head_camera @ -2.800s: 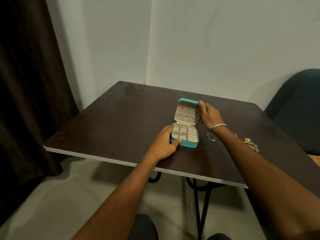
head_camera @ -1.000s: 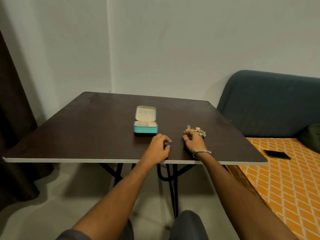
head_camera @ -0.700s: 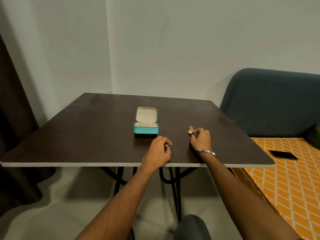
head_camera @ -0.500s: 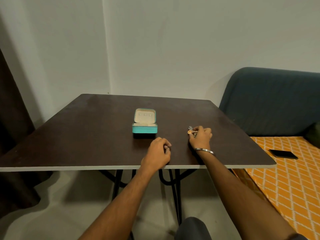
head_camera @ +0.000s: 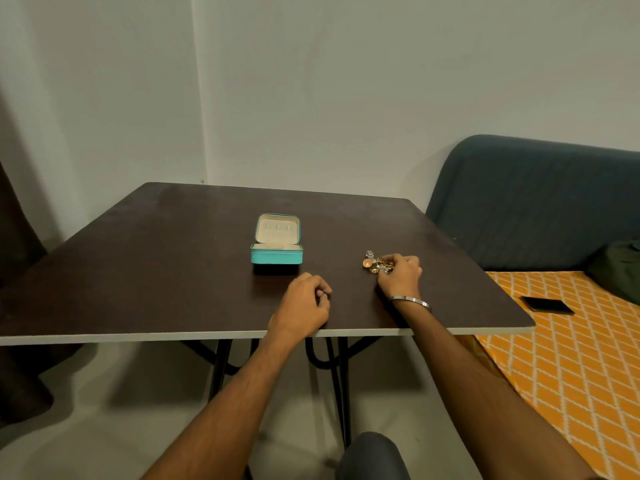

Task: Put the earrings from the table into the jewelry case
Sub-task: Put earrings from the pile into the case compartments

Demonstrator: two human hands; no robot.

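Earrings lie in a small gold-and-silver heap on the dark bench, too tangled to count; right hand curls its fingertips onto the heap, a pinch probable though the grip is hidden. Left hand rests loosely curled, holding nothing, near the open teal jewelry case. Little has shifted since half a second ago.

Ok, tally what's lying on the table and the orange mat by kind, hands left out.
Jewelry case, teal, lid open: 1
Heap of earrings, too tangled and small to count singly: 1
Phone, black, on the orange mat: 1
Total: 3
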